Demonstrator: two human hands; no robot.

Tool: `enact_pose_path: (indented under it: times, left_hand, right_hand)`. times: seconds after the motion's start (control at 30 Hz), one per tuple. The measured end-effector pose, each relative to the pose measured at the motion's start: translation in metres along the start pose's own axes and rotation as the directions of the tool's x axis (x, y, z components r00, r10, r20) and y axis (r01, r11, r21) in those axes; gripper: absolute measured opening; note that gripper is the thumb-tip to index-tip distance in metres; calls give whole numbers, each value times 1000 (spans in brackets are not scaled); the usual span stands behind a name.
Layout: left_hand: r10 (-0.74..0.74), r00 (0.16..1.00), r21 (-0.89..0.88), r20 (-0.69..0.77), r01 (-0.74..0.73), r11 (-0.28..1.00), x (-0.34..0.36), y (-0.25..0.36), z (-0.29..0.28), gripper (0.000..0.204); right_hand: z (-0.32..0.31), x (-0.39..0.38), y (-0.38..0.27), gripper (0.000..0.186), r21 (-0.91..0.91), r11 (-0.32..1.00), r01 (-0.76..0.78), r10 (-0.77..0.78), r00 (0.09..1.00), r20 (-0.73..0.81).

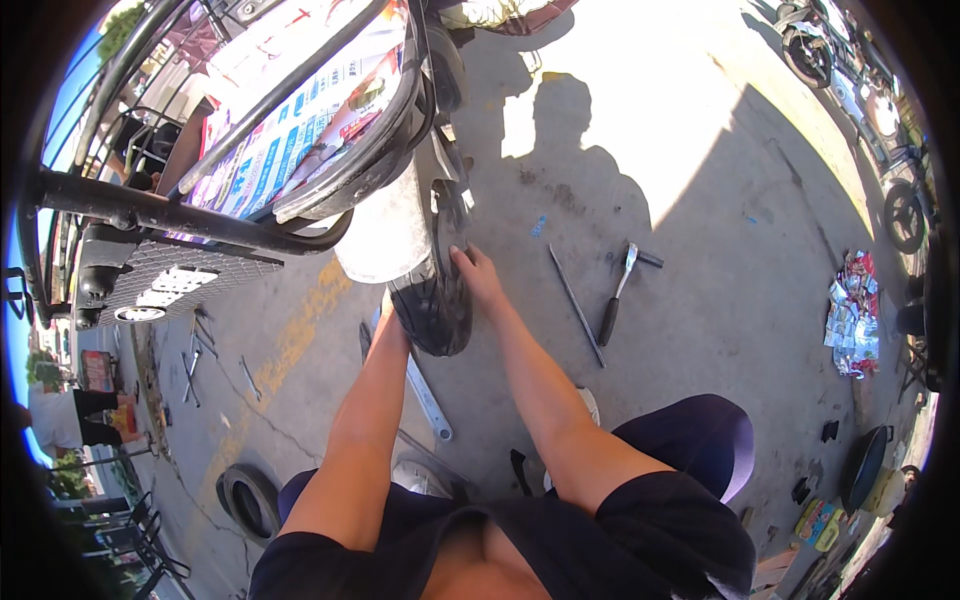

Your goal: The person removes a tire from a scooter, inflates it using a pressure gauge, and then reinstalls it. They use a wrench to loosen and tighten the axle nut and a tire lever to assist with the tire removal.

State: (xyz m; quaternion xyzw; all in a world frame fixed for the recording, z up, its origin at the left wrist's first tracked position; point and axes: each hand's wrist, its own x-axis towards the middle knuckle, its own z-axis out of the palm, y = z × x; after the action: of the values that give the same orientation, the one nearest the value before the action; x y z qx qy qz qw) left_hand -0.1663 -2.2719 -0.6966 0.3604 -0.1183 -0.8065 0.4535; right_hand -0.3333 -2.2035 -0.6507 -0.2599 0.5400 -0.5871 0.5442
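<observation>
In front of me a black tire shows below a whitish rear fender of a two-wheeled vehicle. My right hand grips the tire's right side, its fingertips on the rubber. On the opposite side my left hand is mostly behind the tire, and its fingers are hidden. A long flat wrench lies on the ground beside my left forearm. To the right of my right hand lie a thin metal bar and a ratchet wrench with a dark handle.
A black metal rack holding printed sheets overhangs the tire at upper left. Loose tools and a spare tire lie at left. Crumpled wrappers and a dark pan are at right. Parked motorcycles stand at far right.
</observation>
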Motion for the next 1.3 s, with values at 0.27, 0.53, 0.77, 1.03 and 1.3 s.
enact_pose_path:
  times: [0.27, 0.53, 0.77, 1.03, 1.3]
  left_hand:
    - [8, 1000, 1, 3, -8, 1000, 1, 3, 7, 32]
    - [13, 1000, 13, 4, -13, 1000, 3, 14, 6, 31]
    - [17, 1000, 13, 10, -17, 1000, 6, 19, 9, 31]
    - [9, 1000, 9, 23, -9, 1000, 15, 16, 21, 30]
    - [5, 1000, -5, 10, -5, 1000, 15, 16, 21, 30]
  right_hand:
    - [-8, 9, -9, 55, -179, 983, -36, 39, 999, 13]
    - [0, 12, -33, 58, -104, 980, -169, 166, 986, -32]
    - [6, 12, -54, 60, -125, 946, -298, 291, 954, -68]
    - [1, 23, -37, 54, -9, 978, -209, 209, 977, -46]
    - [13, 35, -42, 54, 158, 960, -230, 240, 970, -47]
